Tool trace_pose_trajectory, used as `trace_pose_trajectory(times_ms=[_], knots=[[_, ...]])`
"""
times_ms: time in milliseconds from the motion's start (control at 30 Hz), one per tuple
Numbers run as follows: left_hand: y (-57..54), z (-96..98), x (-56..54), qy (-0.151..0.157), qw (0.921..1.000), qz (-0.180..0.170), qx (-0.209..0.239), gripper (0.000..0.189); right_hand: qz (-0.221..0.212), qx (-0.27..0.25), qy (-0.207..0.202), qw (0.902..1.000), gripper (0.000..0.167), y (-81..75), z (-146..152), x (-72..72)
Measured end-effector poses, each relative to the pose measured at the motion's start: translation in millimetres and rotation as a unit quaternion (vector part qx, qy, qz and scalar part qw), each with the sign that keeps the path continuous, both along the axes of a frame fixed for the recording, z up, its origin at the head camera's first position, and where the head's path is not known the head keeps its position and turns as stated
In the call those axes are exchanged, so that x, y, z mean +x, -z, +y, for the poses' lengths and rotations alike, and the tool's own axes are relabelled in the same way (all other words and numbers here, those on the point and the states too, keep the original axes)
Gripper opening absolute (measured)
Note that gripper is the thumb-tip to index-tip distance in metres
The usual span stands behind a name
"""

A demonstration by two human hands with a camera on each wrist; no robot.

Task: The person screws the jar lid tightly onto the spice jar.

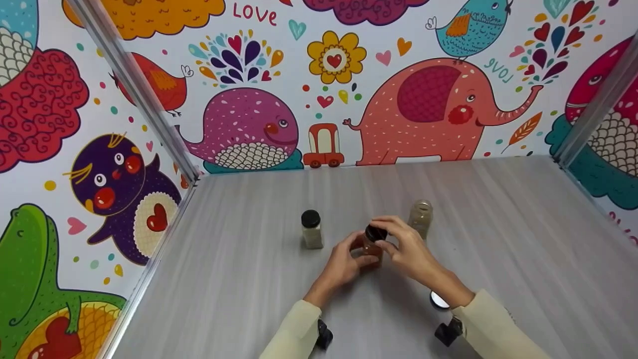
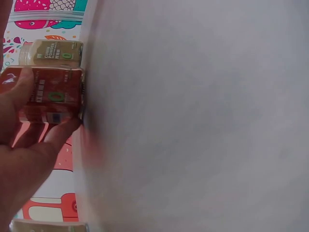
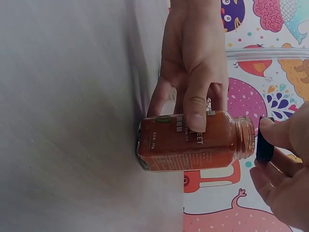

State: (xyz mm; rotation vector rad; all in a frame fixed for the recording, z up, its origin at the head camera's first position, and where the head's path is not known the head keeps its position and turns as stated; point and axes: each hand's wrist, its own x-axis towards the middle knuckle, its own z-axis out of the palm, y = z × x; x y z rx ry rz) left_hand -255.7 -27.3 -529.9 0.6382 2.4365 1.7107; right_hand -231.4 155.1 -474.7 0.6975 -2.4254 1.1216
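A glass spice jar of red powder stands on the table. My left hand grips its sides, thumb across the label in the right wrist view. Between thumb and fingers, my right hand pinches a black lid at the jar's mouth. The threaded neck shows bare, with the lid just off its rim. Behind the right hand is an open jar of cumin powder, its neck uncovered. To the left stands another jar with a black cap on.
A round lid, white inside, lies on the table under my right forearm, partly hidden by it. Cartoon-printed walls border the grey table at the back and sides. Black wrist cameras hang below both sleeves.
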Motion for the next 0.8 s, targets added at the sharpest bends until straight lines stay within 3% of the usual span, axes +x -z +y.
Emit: trace_pose_trajectory(times_ms=[533, 800], knots=[[0.8, 0.9, 0.5, -0.005, 1.0, -0.001, 0.002, 0.047, 0.023, 0.018, -0.024, 0.9993, 0.039, 5.5, -2.9, -3.3], [-0.3, 0.4, 1.7, -0.001, 1.0, 0.005, 0.002, 0.05, -0.005, 0.031, -0.038, 0.9988, 0.038, 5.7, -0.4, -3.5]])
